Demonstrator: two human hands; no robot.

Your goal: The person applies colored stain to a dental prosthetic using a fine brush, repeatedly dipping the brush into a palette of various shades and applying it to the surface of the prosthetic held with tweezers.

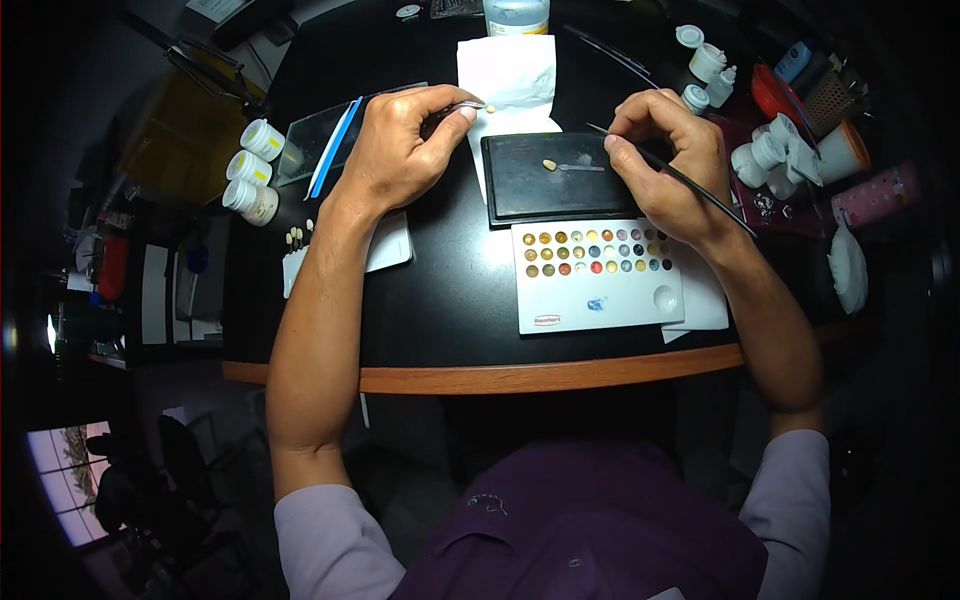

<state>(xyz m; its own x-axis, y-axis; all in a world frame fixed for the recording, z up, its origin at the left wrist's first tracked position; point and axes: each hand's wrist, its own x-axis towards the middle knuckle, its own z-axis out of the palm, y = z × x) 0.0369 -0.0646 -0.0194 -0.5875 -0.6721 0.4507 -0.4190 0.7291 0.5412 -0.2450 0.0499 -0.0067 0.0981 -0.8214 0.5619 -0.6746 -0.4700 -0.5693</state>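
Observation:
My left hand (pixel 405 140) is closed on thin metal tweezers (pixel 468 104). A small cream-coloured tooth crown (pixel 490 109) sits at their tip, in front of white paper. My right hand (pixel 668 160) pinches a slim dark brush (pixel 722 206), its fine tip pointing left above a black slab (pixel 515 200). On that slab lie another tooth-shaped piece (pixel 549 165) and a pale smear. Nearer to me, a white palette (pixel 640 312) holds rows of coloured paints in small round wells, with a blue smudge below them.
White, yellow-labelled jars (pixel 248 168) stand at the left beside a blue strip (pixel 336 148). Folded white paper (pixel 507 75) rises behind the slab, before a clear jar (pixel 517 15). Small bottles (pixel 708 62) and a red bowl (pixel 776 95) crowd the right. A wooden edge (pixel 540 377) fronts the desk.

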